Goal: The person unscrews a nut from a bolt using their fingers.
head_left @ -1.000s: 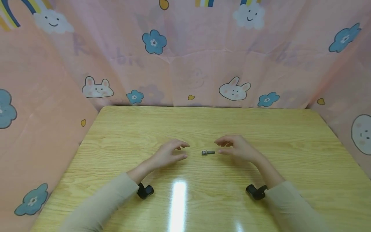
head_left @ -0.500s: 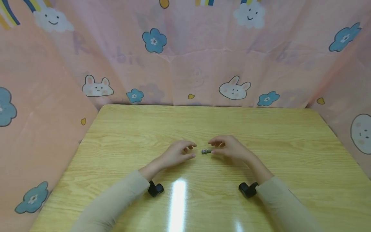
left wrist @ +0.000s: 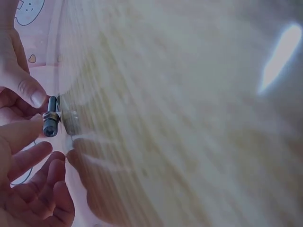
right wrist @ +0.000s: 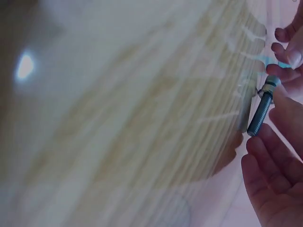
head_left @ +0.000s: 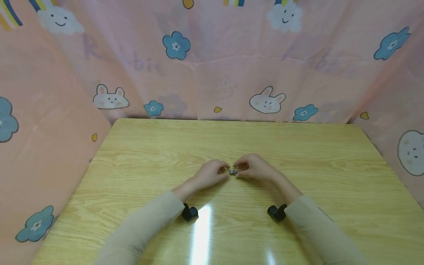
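A small metal bolt (head_left: pixel 233 172) lies on the wooden table between the two hands. Close up in the left wrist view, the bolt (left wrist: pixel 50 122) shows a hollow cylindrical head and a ring-like nut or washer just below it. The threaded shank of the bolt (right wrist: pixel 261 113) points toward the right hand. My left hand (head_left: pixel 212 172) is at the head end, thumb and fingers curved but apart. My right hand (head_left: pixel 255 168) arches over the shank end, its thumb beside the bolt and its fingers spread from it.
The wood-grain table (head_left: pixel 159 143) reaches back to a pink patterned cloth (head_left: pixel 212 73), which also hangs along both sides. Black wrist cameras (head_left: pixel 190 212) sit under the sleeves. A bright light reflection crosses the table's front.
Both hands have moved inward, the left rightward and the right leftward, until their fingertips reach the bolt's two ends. The bolt stays in about the same place.
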Tool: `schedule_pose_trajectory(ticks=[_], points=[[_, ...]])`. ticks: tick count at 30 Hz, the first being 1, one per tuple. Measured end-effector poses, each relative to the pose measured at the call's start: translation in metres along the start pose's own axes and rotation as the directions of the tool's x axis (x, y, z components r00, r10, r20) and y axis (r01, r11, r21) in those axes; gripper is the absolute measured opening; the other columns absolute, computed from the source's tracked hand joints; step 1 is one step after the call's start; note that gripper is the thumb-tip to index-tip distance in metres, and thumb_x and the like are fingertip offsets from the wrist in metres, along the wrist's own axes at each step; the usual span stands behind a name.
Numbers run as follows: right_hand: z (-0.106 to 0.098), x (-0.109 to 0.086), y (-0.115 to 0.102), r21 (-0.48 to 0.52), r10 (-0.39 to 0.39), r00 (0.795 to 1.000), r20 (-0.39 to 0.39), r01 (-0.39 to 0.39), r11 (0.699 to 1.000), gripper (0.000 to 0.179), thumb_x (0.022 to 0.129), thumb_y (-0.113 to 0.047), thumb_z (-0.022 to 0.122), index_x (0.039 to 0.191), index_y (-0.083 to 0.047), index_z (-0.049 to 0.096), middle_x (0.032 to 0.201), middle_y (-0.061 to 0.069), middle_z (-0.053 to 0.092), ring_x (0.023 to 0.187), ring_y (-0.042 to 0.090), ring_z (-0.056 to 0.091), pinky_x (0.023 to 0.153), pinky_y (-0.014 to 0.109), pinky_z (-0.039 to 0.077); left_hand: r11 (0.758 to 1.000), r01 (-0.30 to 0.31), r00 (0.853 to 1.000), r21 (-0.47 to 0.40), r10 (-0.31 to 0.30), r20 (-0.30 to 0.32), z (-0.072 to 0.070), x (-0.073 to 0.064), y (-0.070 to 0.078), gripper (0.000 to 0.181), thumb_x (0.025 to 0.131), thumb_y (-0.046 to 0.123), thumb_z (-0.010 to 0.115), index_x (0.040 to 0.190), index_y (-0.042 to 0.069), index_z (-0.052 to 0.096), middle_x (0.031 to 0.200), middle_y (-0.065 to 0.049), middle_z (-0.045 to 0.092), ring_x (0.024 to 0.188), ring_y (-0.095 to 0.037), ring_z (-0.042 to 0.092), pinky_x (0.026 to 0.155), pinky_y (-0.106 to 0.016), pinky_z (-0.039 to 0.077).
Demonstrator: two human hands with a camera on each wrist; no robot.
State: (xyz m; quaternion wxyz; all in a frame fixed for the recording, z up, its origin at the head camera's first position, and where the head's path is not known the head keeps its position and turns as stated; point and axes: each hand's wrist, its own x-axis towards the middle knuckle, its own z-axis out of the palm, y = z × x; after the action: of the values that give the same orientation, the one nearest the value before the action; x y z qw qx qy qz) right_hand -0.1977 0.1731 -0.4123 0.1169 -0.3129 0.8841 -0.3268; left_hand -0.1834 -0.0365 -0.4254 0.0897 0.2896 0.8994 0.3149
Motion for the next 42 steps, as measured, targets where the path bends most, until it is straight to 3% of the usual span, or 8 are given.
schedule_pose_trajectory(ticks=[7, 12, 20, 25, 35, 38, 42], points=[[0.003, 0.003, -0.001, -0.026, -0.008, 1.000, 0.014, 0.009, 1.000, 0.020, 0.078, -0.012, 0.076, 0.095, -0.002, 0.072, 0.087, 0.003, 0.066, 0.077, 0.013, 0.056, 0.068, 0.026, 0.047, 1.000, 0.006, 1.000, -0.012, -0.007, -0.030, 0.007, 0.007, 0.002, 0.020, 0.085, 0.016, 0.069, 0.100, 0.003, 0.069, 0.089, -0.005, 0.066, 0.081, -0.014, 0.058, 0.073, -0.025, 0.046], [0.003, 0.005, -0.001, -0.033, -0.019, 1.000, 0.023, 0.020, 0.999, 0.017, 0.078, -0.011, 0.076, 0.093, -0.003, 0.073, 0.083, 0.000, 0.064, 0.074, 0.010, 0.055, 0.065, 0.024, 0.046, 1.000, -0.007, 0.999, -0.003, 0.007, -0.041, 0.010, 0.010, 0.004, 0.012, 0.085, 0.015, 0.069, 0.092, 0.005, 0.072, 0.090, -0.004, 0.067, 0.085, -0.015, 0.060, 0.077, -0.028, 0.047], [0.003, 0.006, -0.002, -0.028, -0.013, 1.000, 0.022, 0.014, 1.000, 0.015, 0.078, -0.011, 0.075, 0.092, -0.004, 0.074, 0.083, 0.000, 0.064, 0.075, 0.011, 0.056, 0.066, 0.025, 0.047, 1.000, -0.003, 0.999, 0.010, 0.004, -0.052, 0.010, 0.013, 0.008, 0.011, 0.087, 0.014, 0.067, 0.090, 0.005, 0.072, 0.089, -0.003, 0.069, 0.085, -0.014, 0.063, 0.077, -0.026, 0.048], [0.002, 0.006, -0.002, 0.008, 0.014, 1.000, 0.003, -0.014, 1.000, 0.014, 0.080, -0.010, 0.074, 0.092, -0.003, 0.072, 0.089, 0.003, 0.068, 0.082, 0.014, 0.061, 0.071, 0.026, 0.050, 0.998, -0.020, 0.997, -0.053, 0.016, -0.082, 0.008, 0.015, 0.010, 0.010, 0.087, 0.011, 0.066, 0.090, 0.002, 0.071, 0.087, -0.005, 0.070, 0.082, -0.015, 0.065, 0.074, -0.024, 0.049], [-0.001, 0.008, -0.003, 0.093, 0.068, 0.998, 0.011, -0.068, 0.993, 0.013, 0.082, -0.010, 0.072, 0.094, -0.005, 0.072, 0.090, 0.002, 0.070, 0.081, 0.011, 0.062, 0.067, 0.025, 0.051, 0.980, -0.028, 0.992, -0.195, 0.003, -0.125, 0.008, 0.013, 0.005, 0.010, 0.087, 0.007, 0.066, 0.092, 0.001, 0.071, 0.088, -0.006, 0.070, 0.079, -0.013, 0.065, 0.070, -0.018, 0.049], [-0.002, 0.007, -0.004, 0.119, 0.060, 0.998, 0.011, -0.061, 0.991, 0.015, 0.083, -0.013, 0.072, 0.096, -0.005, 0.072, 0.091, 0.002, 0.070, 0.083, 0.013, 0.062, 0.071, 0.027, 0.051, 0.973, -0.034, 0.990, -0.226, 0.001, -0.143, 0.007, 0.011, 0.004, 0.011, 0.087, 0.008, 0.066, 0.093, 0.001, 0.071, 0.089, -0.006, 0.070, 0.079, -0.011, 0.065, 0.070, -0.017, 0.049], [-0.005, 0.002, -0.004, 0.228, 0.078, 0.997, 0.014, -0.079, 0.970, 0.024, 0.084, -0.017, 0.070, 0.104, -0.004, 0.069, 0.100, 0.006, 0.069, 0.093, 0.017, 0.064, 0.082, 0.032, 0.051, 0.949, -0.034, 0.989, -0.313, -0.012, -0.146, 0.004, 0.008, 0.006, 0.013, 0.087, 0.011, 0.066, 0.095, 0.002, 0.071, 0.091, -0.005, 0.070, 0.080, -0.009, 0.065, 0.070, -0.019, 0.050]])
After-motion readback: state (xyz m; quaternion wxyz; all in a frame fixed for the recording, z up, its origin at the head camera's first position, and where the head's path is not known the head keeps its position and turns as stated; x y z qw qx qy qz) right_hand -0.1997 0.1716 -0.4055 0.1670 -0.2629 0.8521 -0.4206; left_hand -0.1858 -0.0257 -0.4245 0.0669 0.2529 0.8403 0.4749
